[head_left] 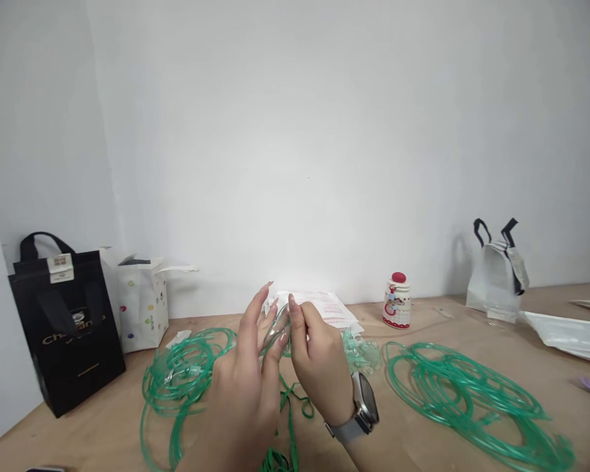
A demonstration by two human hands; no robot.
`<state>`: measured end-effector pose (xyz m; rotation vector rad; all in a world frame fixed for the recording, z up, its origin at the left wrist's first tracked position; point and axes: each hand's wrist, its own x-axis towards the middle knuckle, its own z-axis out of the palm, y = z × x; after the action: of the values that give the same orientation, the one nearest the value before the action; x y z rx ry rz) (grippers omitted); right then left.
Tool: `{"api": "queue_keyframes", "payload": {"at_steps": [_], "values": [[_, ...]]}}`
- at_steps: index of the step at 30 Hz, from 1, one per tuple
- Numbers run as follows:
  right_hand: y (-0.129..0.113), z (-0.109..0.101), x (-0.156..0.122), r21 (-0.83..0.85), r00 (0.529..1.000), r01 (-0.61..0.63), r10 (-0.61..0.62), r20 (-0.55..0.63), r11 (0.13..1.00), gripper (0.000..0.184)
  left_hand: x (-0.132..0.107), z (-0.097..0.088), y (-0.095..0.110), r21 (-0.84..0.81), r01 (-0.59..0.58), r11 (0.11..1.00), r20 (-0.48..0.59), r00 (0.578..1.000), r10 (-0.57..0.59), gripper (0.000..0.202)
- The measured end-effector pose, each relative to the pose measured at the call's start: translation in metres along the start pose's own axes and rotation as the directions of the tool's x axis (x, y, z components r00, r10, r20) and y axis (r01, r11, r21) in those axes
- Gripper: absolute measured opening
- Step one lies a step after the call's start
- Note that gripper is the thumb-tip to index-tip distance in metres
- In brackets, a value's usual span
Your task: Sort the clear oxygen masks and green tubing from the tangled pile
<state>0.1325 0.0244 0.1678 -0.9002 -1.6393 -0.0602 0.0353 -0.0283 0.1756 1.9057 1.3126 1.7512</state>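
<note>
Right hand [319,351]: thumb and curled forefinger pinched on a thin, clear, green-edged plastic piece [276,325], lower centre of frame. Left hand [248,377]: thumb and fingers closed about the same piece, forefinger raised. We cannot tell its full shape; fingers cover much of it.

Our worries: smooth film could slip if either pinch eases, or crease if the 2 hands pull unevenly; long nails might nick it. Loose flat green straps [291,423], bottom centre, could snag if the piece dips among them.

Outward, we note 2 coils of translucent green tubing, lower left [181,377] and lower right [465,387]; crossed strands may tangle if dragged.

Surface: brown tabletop [398,439], plain white wall [295,164] behind. Near the wall we log a black carrier bag [78,334] at left, a red-topped white jar [397,305] right of centre, and a white bag with black handles [491,278] at right.
</note>
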Motion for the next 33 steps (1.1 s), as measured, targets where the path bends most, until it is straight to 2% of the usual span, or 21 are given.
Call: {"api": "queue_keyframes", "payload": {"at_steps": [4,8,13,19,25,27,30,33], "values": [[0.002,0.005,0.000,-0.166,0.996,0.055,-0.067,-0.063,0.985,0.034,0.001,0.006,-0.005,-0.023,-0.019,1.000,-0.032,0.999,0.019,0.044],[0.003,0.009,-0.002,-0.224,0.976,0.091,-0.131,-0.173,0.970,0.036,0.000,0.009,-0.007,-0.093,0.005,0.996,-0.058,0.998,-0.011,0.043],[0.004,0.014,-0.005,-0.246,0.949,0.122,-0.186,-0.256,0.962,0.038,0.003,0.000,-0.012,-0.220,0.072,0.973,0.051,0.997,-0.062,0.046],[0.005,0.016,-0.007,-0.245,0.951,0.114,-0.178,-0.255,0.963,0.037,0.012,-0.010,-0.018,-0.352,0.136,0.926,0.183,0.980,-0.075,0.050],[0.002,0.013,-0.007,-0.101,0.972,0.040,-0.062,-0.228,0.994,0.030,0.015,-0.008,-0.016,-0.453,0.202,0.868,0.202,0.972,-0.121,0.054],[0.001,0.012,-0.005,0.021,0.977,-0.028,0.032,-0.212,0.999,0.030,0.015,-0.011,-0.012,-0.491,0.208,0.846,0.183,0.974,-0.133,0.054],[0.002,0.008,-0.001,0.281,0.969,-0.173,0.215,-0.123,0.944,0.033,0.013,-0.019,-0.002,-0.535,0.199,0.821,0.133,0.980,-0.151,0.055],[0.004,0.003,0.003,0.462,0.954,-0.243,0.296,-0.045,0.853,0.035,0.012,-0.024,0.006,-0.568,0.215,0.794,0.102,0.976,-0.191,0.058]]}}
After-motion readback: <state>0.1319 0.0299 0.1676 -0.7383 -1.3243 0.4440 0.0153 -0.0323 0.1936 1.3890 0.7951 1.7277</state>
